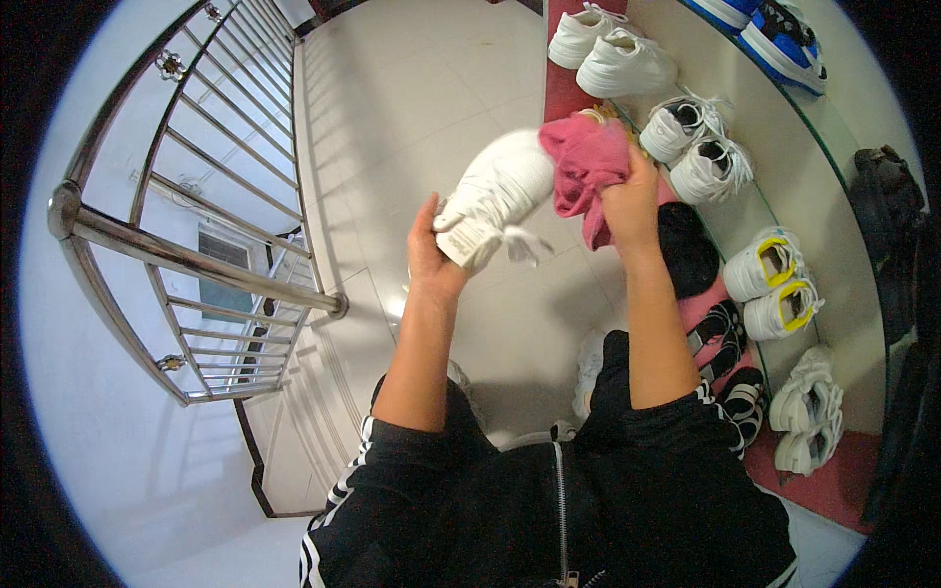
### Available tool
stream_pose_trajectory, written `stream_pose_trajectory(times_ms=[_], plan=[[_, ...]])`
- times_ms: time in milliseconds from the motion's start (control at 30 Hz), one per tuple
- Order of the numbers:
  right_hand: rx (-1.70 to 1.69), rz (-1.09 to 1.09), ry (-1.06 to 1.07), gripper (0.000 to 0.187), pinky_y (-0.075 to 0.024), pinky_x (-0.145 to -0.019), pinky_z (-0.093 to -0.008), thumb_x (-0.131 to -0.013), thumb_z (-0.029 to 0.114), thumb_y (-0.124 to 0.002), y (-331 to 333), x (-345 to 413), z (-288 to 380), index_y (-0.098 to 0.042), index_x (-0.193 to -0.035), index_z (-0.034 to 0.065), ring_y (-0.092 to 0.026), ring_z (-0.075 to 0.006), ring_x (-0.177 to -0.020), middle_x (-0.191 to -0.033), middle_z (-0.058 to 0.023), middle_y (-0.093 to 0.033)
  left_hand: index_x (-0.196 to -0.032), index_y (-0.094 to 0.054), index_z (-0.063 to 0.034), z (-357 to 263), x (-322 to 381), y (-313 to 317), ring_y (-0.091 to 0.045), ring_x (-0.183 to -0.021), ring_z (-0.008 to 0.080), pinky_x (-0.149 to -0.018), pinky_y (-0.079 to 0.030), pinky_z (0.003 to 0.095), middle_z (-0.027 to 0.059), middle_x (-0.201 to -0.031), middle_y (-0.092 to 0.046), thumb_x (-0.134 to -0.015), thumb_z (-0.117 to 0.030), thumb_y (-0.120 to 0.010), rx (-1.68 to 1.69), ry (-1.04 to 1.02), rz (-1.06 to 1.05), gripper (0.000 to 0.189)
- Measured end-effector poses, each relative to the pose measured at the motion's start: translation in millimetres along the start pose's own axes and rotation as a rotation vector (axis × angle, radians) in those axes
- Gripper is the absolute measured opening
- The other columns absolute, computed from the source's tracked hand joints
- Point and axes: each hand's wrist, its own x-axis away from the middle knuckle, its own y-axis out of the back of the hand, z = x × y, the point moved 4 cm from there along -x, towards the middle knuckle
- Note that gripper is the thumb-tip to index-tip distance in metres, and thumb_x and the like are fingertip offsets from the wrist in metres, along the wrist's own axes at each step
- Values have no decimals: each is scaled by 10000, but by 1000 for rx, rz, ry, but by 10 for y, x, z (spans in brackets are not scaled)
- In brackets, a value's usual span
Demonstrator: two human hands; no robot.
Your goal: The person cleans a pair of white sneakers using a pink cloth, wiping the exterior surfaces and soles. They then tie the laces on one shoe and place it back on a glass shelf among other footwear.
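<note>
My left hand (439, 257) grips a white lace-up sneaker (500, 184) by its heel end, with the toe pointing up and to the right. The sneaker's lace ends dangle beside it, slightly blurred. In my right hand (634, 195) is a bunched pink cloth (588, 169), close against the toe of the sneaker. Whether the cloth touches the shoe I cannot tell. Both hands are above the tiled floor, in front of my body. Some yellow material (604, 112) shows just behind the cloth, mostly hidden.
On my right, a glass-edged shoe rack (823, 173) holds several pairs: white sneakers (625, 62), yellow-lined sneakers (779, 301), blue sneakers (783, 44) and black-strapped sandals (719, 334). A black item (687, 250) lies near my right forearm. To the left stand a metal stair railing (206, 257) and descending steps (323, 419).
</note>
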Motion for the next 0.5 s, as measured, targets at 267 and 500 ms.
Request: stream_pose_trajectory(times_ms=[267, 500], plan=[[-271, -19, -282, 320, -525, -547, -283, -753, -80, -533, -39, 49, 49, -553, -1063, -4, -627, -152, -658, -851, -82, -623, -1305, -295, 58, -40, 119, -126, -427, -1183, 367, -975, -390, 473, 234, -1305, -391, -908, -431, -377, 223, 5, 173, 636], [-178, 26, -204, 347, -517, -564, -283, -746, -85, -523, -89, 58, 25, -555, -1083, -11, -631, -159, -635, -855, -74, -644, -1300, -316, 55, -9, 112, -84, -421, -1195, 349, -1006, -354, 458, 224, -1310, -394, -898, -399, -406, 207, -30, 60, 613]])
